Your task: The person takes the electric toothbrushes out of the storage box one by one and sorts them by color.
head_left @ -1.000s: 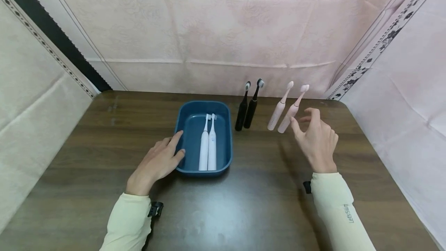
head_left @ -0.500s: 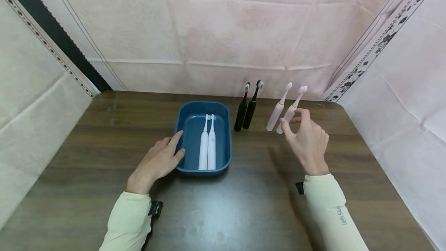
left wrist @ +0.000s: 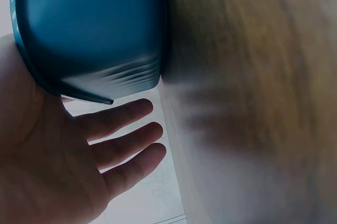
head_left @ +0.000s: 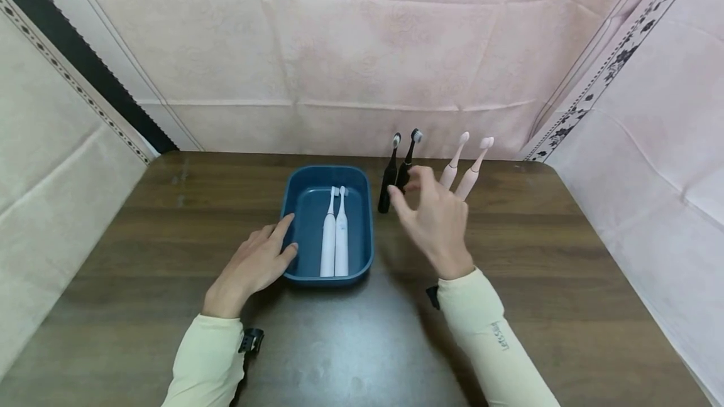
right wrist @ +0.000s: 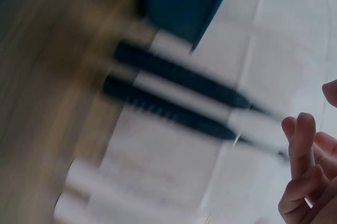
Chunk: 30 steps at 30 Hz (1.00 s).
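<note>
My left hand (head_left: 252,267) rests loosely on the smooth tray (head_left: 308,206); my right hand (head_left: 434,218), half-curled, holds nothing near slim black brushes (head_left: 387,187).

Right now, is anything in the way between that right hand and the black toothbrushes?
Nothing visible stands between the right hand and the black toothbrushes. The pink toothbrushes are to their right, the blue tray to their left.
</note>
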Motion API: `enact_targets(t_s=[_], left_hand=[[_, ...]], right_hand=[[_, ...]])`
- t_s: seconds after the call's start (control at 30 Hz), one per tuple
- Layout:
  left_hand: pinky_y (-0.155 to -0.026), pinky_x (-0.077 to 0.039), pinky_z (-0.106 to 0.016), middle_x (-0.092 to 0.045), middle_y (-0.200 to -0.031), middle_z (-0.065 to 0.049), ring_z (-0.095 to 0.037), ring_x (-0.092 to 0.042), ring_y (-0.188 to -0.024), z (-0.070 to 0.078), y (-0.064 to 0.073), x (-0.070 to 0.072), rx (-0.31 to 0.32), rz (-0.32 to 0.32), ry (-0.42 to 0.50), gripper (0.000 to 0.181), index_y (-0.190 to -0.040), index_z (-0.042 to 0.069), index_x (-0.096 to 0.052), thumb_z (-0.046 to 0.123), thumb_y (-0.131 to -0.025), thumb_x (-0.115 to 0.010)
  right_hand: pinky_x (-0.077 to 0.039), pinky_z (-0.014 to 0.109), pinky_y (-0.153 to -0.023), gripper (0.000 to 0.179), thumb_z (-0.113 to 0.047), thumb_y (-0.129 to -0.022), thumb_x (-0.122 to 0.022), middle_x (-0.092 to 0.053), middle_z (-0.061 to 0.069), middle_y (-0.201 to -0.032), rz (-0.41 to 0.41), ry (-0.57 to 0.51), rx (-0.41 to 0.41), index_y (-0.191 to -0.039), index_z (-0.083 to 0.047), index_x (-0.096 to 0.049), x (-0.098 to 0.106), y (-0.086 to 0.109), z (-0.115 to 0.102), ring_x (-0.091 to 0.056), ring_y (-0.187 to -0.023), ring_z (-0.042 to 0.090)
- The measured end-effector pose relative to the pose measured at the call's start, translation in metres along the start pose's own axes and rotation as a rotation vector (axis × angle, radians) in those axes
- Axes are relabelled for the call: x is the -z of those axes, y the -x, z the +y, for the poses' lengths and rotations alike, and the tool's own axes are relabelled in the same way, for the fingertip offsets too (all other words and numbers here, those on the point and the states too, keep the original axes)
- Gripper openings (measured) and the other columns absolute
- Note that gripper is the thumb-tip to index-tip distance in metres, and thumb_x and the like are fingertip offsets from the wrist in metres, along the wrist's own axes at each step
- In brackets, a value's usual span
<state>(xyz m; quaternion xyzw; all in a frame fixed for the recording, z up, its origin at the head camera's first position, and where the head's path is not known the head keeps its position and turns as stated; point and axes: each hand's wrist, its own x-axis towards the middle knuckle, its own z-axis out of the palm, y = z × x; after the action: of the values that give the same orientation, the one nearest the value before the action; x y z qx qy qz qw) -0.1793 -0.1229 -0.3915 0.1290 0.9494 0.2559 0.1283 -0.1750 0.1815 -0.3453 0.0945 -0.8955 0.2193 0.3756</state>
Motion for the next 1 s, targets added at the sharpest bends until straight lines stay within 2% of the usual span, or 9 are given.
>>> enact_targets(t_s=[0.17, 0.3, 0.47, 0.77, 1.0], left_hand=[[-0.105, -0.03, -0.075, -0.028, -0.159, -0.029, -0.052, -0.029, -0.14, -0.003, 0.0, -0.001, 0.002, -0.004, 0.004, 0.068, -0.164, 0.014, -0.016, 0.032, -0.106, -0.048], [-0.106, -0.029, -0.075, -0.027, -0.159, -0.029, -0.052, -0.029, -0.141, -0.004, 0.0, -0.001, 0.0, -0.005, 0.003, 0.068, -0.164, 0.014, -0.016, 0.032, -0.106, -0.048], [-0.105, -0.03, -0.075, -0.028, -0.159, -0.029, -0.052, -0.03, -0.14, -0.004, 0.0, -0.001, 0.0, -0.004, 0.003, 0.068, -0.164, 0.014, -0.016, 0.033, -0.106, -0.048], [-0.105, -0.029, -0.075, -0.027, -0.159, -0.029, -0.052, -0.029, -0.141, -0.005, 0.0, 0.001, 0.006, -0.006, -0.001, 0.068, -0.164, 0.014, -0.016, 0.033, -0.106, -0.048], [-0.106, -0.03, -0.075, -0.028, -0.159, -0.028, -0.052, -0.03, -0.141, -0.002, -0.001, 0.001, 0.005, -0.005, -0.004, 0.068, -0.164, 0.015, -0.016, 0.033, -0.106, -0.048]], right_hand=[[-0.027, 0.027, -0.037, 0.038, -0.032, -0.095, -0.071, -0.076, 0.009, -0.092, -0.032, -0.089, 0.074, -0.117, -0.003, -0.061, -0.009, -0.007, -0.035, -0.034, -0.04, 0.008], [-0.026, 0.028, -0.037, 0.037, -0.034, -0.095, -0.069, -0.076, 0.007, -0.092, -0.037, -0.11, 0.108, -0.117, -0.004, -0.062, -0.011, -0.015, -0.05, -0.034, -0.041, 0.008], [-0.026, 0.028, -0.037, 0.038, -0.035, -0.096, -0.068, -0.076, 0.006, -0.094, -0.069, -0.097, 0.117, -0.119, -0.005, -0.063, -0.012, -0.023, -0.056, -0.035, -0.041, 0.01], [-0.033, 0.027, -0.038, 0.035, -0.034, -0.096, -0.068, -0.076, 0.008, -0.093, -0.143, -0.055, 0.131, -0.115, -0.005, -0.064, -0.018, -0.046, -0.063, -0.047, -0.045, 0.013], [-0.035, 0.027, -0.038, 0.034, -0.034, -0.097, -0.066, -0.076, 0.007, -0.097, -0.285, 0.023, 0.115, -0.115, -0.005, -0.065, -0.022, -0.065, -0.077, -0.046, -0.043, 0.012]])
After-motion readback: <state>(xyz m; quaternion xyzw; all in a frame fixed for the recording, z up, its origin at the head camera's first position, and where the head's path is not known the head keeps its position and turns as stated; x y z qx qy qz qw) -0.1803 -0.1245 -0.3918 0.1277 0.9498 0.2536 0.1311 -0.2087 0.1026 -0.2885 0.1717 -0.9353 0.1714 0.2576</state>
